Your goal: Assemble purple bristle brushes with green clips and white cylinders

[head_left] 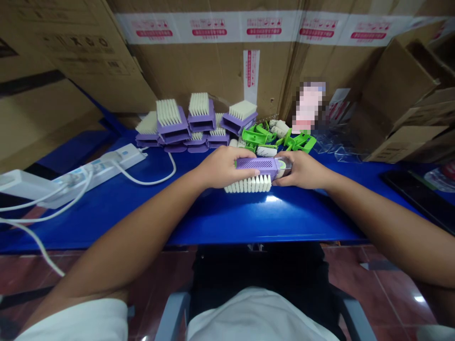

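A purple brush body (258,165) with white bristles (249,184) facing me lies level above the blue table. My left hand (227,166) is wrapped round its left end. At its right end, my right hand (300,169) grips a clear plastic part (285,166) that meets the purple body; a round white and green piece shows at the joint. Just behind my hands are green plastic parts (256,135) and white rollers (266,151). Several purple brush bodies (174,127) are stacked behind and to the left, bristles mostly upward.
A white power strip (99,173) with cables crosses the left of the blue table (213,218). Cardboard boxes (213,61) stand along the back. Clear plastic pieces (346,152) lie at the back right. A dark flat object (419,196) rests at the right.
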`<state>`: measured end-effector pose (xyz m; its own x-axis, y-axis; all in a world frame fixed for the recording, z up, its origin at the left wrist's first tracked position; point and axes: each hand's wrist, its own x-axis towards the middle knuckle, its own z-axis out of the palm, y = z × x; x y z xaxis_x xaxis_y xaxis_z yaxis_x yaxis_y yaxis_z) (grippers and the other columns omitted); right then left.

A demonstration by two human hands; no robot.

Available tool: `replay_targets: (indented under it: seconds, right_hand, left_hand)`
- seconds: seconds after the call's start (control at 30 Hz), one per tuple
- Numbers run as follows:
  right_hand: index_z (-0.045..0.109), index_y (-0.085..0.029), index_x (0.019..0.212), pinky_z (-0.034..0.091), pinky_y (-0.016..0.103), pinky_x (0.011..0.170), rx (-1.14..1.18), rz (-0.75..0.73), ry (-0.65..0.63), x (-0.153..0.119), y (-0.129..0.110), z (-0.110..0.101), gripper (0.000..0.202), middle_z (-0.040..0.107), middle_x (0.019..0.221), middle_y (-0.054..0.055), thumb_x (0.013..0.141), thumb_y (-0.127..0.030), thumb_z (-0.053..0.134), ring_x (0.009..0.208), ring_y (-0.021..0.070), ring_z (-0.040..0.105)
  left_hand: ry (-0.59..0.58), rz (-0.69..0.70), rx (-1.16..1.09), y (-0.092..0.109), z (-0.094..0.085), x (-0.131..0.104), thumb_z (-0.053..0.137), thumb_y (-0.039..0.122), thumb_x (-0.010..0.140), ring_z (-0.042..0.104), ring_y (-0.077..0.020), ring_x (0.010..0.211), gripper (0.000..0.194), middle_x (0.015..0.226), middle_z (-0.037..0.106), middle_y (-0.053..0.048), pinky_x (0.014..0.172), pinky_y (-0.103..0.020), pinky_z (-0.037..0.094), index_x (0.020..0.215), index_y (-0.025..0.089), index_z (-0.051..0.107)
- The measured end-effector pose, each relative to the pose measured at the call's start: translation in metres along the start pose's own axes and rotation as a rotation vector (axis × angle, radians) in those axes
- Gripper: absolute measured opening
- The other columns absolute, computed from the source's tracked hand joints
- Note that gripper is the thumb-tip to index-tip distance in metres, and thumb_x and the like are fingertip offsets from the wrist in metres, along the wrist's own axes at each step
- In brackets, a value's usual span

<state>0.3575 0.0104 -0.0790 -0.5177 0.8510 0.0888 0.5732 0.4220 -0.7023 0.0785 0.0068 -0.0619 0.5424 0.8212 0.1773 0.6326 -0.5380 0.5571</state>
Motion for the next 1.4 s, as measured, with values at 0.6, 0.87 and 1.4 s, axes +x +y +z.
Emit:
replay_targets:
  seconds: [0.6,0.87,1.4]
  right_hand:
    - [0.075,-0.019,0.101,0.054,0.035,0.074,0.000,-0.007,0.010,0.0001,0.0002,0.0012,0.040,0.081,0.087,0.001,0.068,-0.033,0.094,0.078,0.0231,0.073]
    - [0.075,-0.019,0.101,0.055,0.036,0.074,0.023,0.011,0.008,-0.0011,-0.0019,0.0013,0.042,0.081,0.089,0.003,0.066,-0.034,0.094,0.080,0.0244,0.074]
    - [0.077,-0.020,0.101,0.058,0.036,0.075,0.069,0.005,0.000,-0.0014,0.0000,0.0030,0.039,0.083,0.089,0.002,0.068,-0.032,0.094,0.079,0.0234,0.075]
  left_hand:
    - [0.010,0.010,-0.004,-0.0009,0.0003,-0.0014,0.073,0.069,0.088,0.078,-0.0274,0.102,0.058,0.118,0.087,-0.005,0.093,-0.038,0.057,0.124,0.025,0.085]
    - [0.001,0.026,0.011,-0.0007,-0.0003,-0.0013,0.071,0.070,0.089,0.077,-0.0262,0.098,0.058,0.114,0.087,-0.004,0.088,-0.035,0.054,0.122,0.025,0.085]
    - [0.010,0.053,0.013,0.0000,0.0011,-0.0016,0.070,0.068,0.089,0.076,-0.0256,0.095,0.056,0.112,0.087,-0.004,0.084,-0.035,0.053,0.121,0.025,0.085]
